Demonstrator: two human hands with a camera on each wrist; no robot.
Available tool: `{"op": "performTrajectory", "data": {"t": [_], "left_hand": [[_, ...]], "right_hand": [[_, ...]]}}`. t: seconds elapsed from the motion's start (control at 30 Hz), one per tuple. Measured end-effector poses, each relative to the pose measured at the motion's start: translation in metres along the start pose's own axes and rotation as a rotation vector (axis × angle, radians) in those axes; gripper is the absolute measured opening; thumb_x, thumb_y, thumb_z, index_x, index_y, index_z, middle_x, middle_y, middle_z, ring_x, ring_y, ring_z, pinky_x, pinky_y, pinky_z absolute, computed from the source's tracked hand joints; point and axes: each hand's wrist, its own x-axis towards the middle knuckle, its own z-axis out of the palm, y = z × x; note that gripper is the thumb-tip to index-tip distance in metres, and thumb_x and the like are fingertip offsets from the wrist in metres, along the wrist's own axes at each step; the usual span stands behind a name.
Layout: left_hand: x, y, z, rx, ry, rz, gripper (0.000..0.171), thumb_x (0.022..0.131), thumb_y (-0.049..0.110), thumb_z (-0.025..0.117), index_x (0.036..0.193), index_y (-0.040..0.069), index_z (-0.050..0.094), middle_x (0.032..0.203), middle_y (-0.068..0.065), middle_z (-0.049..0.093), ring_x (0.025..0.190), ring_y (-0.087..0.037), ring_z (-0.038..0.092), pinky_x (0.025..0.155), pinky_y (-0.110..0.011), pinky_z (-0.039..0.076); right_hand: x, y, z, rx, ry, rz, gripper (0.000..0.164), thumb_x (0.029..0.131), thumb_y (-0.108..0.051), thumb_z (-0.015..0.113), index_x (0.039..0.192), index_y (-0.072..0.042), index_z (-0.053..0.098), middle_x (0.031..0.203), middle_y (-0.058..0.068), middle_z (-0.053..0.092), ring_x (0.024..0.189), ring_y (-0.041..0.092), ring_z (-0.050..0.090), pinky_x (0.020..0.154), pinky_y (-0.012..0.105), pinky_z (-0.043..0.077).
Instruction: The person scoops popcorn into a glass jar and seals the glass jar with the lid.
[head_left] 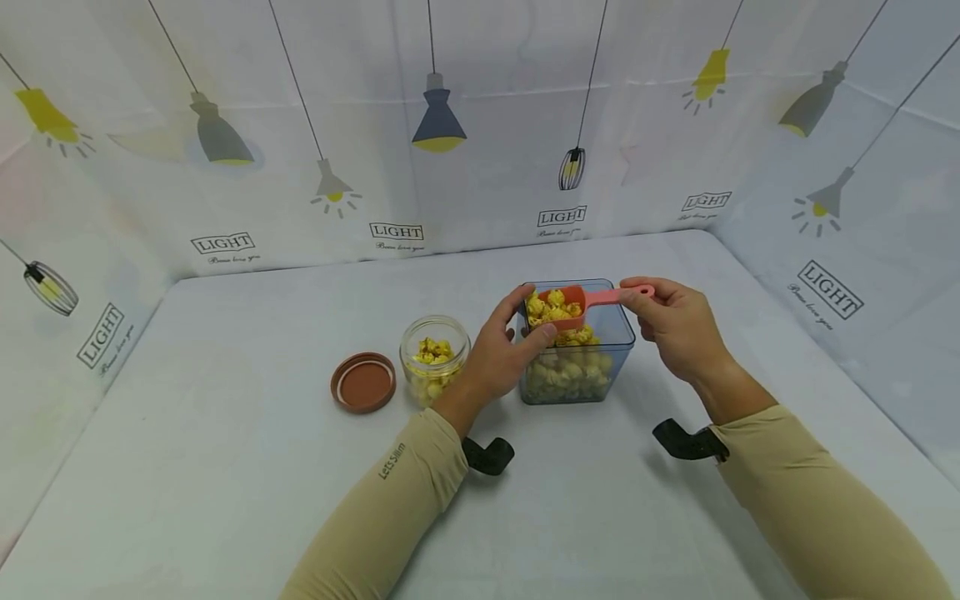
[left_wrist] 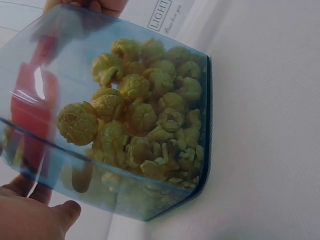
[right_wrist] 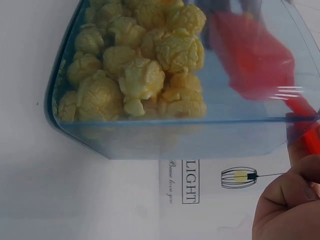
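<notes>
Pinched by its handle between thumb and fingers, a red-pink scoop (head_left: 573,309) is held in my right hand (head_left: 678,327). Its bowl, heaped with yellow popcorn (head_left: 553,305), sits at the top of a clear bluish plastic container (head_left: 619,327). More popcorn (left_wrist: 145,107) fills the lower part of that container. My left hand (head_left: 501,350) lies at the container's left rim, thumb and fingers spread around the corner beside the scoop's bowl. Through the container wall, the right wrist view shows the scoop (right_wrist: 255,57) above the heap.
Left of the container stands an open clear jar (head_left: 408,350) partly filled with popcorn, partly behind my left forearm. A brown round lid (head_left: 363,383) lies beside it on the white-covered table (head_left: 225,433). A lamp-printed sheet (head_left: 495,125) hangs behind.
</notes>
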Motion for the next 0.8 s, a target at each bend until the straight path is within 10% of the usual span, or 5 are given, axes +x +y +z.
{"op": "performTrajectory", "data": {"t": [0.8], "left_hand": [[-0.0011,0.0008,-0.0003,0.013,0.010,0.000,0.071,0.099,0.032,0.063,0.159,0.019,0.027,0.161,-0.003,0.028,0.148,-0.019,0.023,0.118,-0.048,0.024]], "right_hand": [[0.0027,0.0028,-0.0029,0.022,-0.022,0.000,0.035,0.101,-0.024,0.062,0.124,0.004,0.061,0.074,-0.002,0.049,0.063,0.014,0.042,0.055,0.023,0.037]]}}
